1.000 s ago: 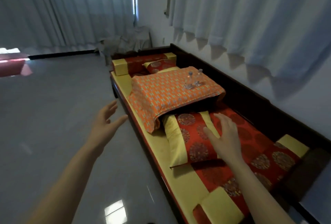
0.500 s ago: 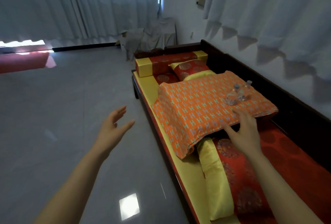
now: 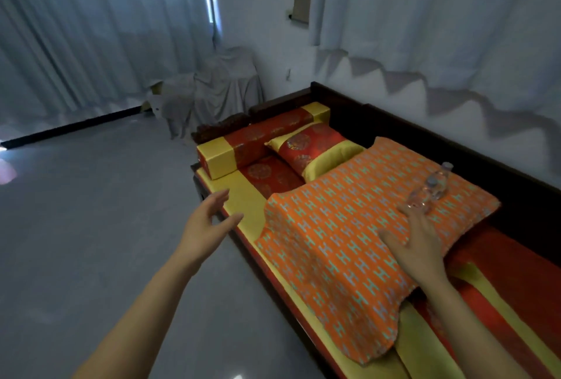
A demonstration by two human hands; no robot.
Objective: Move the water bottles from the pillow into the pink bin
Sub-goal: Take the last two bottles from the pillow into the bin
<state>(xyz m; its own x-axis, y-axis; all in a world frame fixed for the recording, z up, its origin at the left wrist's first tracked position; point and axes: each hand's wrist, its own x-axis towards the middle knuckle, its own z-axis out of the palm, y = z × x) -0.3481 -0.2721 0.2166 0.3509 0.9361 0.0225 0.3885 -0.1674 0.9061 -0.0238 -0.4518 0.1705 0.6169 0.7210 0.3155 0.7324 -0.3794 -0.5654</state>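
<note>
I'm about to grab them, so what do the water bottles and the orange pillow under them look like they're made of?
Water bottles: probably clear plastic, see-through with glossy glints and pale caps.
Orange pillow: a woven fabric cover, matte and patterned, its edges draping softly.

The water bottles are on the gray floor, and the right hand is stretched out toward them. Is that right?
Not quite. The water bottles are on the orange pillow, not on the gray floor; the head view shows it. The rest is right: the right hand is stretched out toward them, with its fingers straight and nothing held.
</note>
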